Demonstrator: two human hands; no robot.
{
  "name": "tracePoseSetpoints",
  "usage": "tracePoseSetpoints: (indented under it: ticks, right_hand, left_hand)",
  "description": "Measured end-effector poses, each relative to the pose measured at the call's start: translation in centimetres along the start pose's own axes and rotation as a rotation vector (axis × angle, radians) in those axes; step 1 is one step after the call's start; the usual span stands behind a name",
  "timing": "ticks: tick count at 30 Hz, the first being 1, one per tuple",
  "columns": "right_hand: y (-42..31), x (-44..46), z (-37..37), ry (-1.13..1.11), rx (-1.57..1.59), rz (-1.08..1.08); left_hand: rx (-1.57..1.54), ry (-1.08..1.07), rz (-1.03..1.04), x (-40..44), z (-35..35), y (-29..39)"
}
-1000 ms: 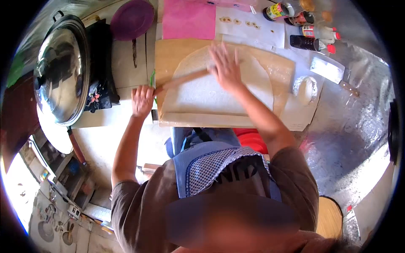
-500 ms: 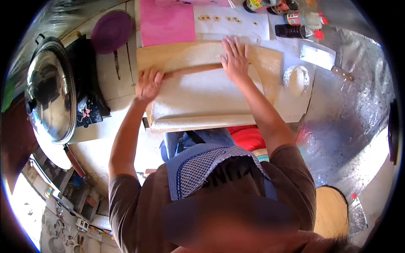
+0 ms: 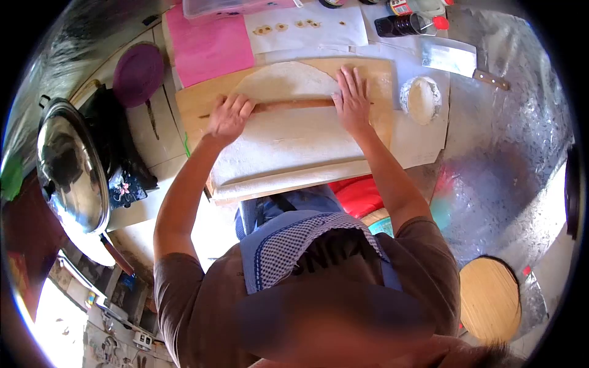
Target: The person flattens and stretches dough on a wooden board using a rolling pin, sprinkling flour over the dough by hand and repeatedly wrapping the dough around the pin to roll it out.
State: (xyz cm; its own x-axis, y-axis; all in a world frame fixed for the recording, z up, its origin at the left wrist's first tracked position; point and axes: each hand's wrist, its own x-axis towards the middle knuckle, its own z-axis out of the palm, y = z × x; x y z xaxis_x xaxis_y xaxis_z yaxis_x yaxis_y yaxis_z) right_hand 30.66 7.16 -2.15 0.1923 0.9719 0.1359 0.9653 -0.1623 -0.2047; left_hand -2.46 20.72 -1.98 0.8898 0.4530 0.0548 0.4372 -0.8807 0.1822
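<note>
A wide, thin sheet of dough [image 3: 288, 138] lies on a wooden board [image 3: 381, 80], its near edge folded into a long roll. Across the far part of the sheet runs a slim wooden rolling pin [image 3: 294, 106]. My left hand [image 3: 231, 116] is closed over the pin toward its left end, whose tip sticks out past the hand. Farther right, my right hand [image 3: 353, 101] rests on the pin with its fingers stretched out and pointing away from me. Both palms hide parts of the pin.
To the right are a bowl of white powder [image 3: 421, 101], a cleaver [image 3: 451, 56] and a dark sauce bottle [image 3: 402, 26]. A lidded pan [image 3: 72, 165] and a purple lid-like disc [image 3: 138, 73] stand left. Pink paper [image 3: 208, 46] lies beyond the board.
The view has shifted. Both hands and the rolling pin have moved right relative to the board, and the pin lies more level. More of the dough's far edge shows beyond it.
</note>
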Motion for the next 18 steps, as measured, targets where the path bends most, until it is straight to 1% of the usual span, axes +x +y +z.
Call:
tracePoseSetpoints:
  ticks: [2, 4, 6, 8, 10, 11, 12, 14, 16, 18]
  right_hand:
    - [1.1, 0.7, 0.4, -0.033, -0.058, 0.025]
    - [2.4, 5.0, 1.4, 0.079, -0.019, 0.061]
    - [3.5, 8.6, 2.4, 0.116, -0.016, 0.083]
    - [4.3, 9.6, 2.1, 0.168, -0.016, 0.104]
    - [3.6, 6.2, 1.5, 0.093, 0.044, 0.053]
    - [3.3, 3.7, 1.2, 0.036, 0.049, 0.069]
    - [2.8, 1.4, 0.7, 0.038, 0.048, 0.076]
    - [2.0, -1.9, 0.1, -0.081, -0.064, 0.028]
    - [2.9, 1.1, 0.2, -0.052, -0.047, 0.028]
    - [4.3, 4.9, 0.4, 0.121, 0.044, 0.119]
  left_hand:
    - [0.005, 0.133, 0.095, 2.1, 2.5, -2.0]
    - [0.027, 0.165, 0.128, 4.9, 2.7, -4.6]
    - [-0.021, 0.076, 0.119, 7.6, 0.3, -6.1]
    - [0.01, 0.049, 0.102, 7.8, -0.1, -6.2]
    - [0.02, 0.0, 0.091, 5.8, 0.7, -4.9]
    - [0.081, 0.008, 0.122, 4.0, 1.2, -3.7]
    - [0.141, 0.013, 0.151, 3.2, 1.5, -3.1]
    - [0.101, -0.011, 0.148, 3.6, 1.7, -2.6]
    - [0.066, -0.033, 0.153, 4.8, 1.6, -3.0]
    - [0.092, -0.088, 0.135, 8.2, 1.0, -4.5]
